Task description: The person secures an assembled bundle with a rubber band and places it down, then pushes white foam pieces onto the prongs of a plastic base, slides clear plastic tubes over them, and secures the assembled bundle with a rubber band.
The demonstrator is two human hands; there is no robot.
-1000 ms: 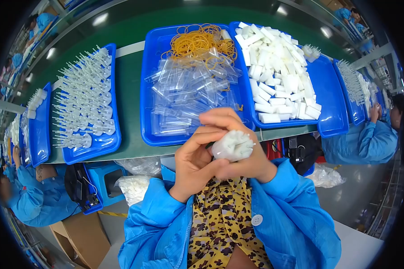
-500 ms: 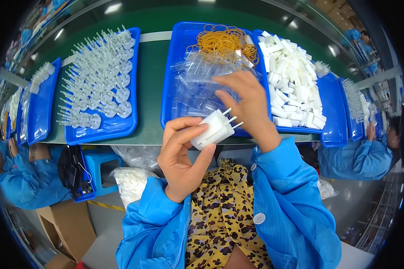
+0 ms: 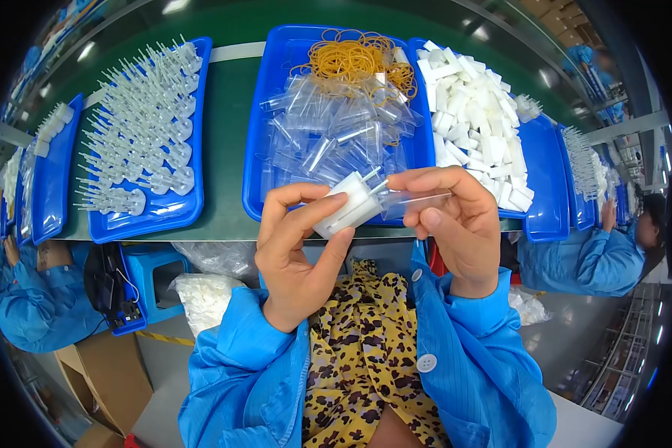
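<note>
Here, at the near edge of the green tabletop [image 3: 230, 138], the left hand [image 3: 299, 257] grips a white bundle [image 3: 351, 205]; the right hand [image 3: 464, 231] pinches a clear sleeve [image 3: 405, 204] near the bundle's pins [image 3: 372, 175]. Fitting seems in hand, calling for careful lining up.

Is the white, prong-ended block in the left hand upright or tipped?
Tipped: the white, prong-ended block slants in the left hand, its thin prongs pointing toward the picture's upper right.

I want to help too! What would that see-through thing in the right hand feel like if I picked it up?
The clear plastic piece is probably light, since it looks thin in the right hand. It may be slippery, as it looks smooth and shiny. It seems fairly stiff, sticking out without drooping.
</note>
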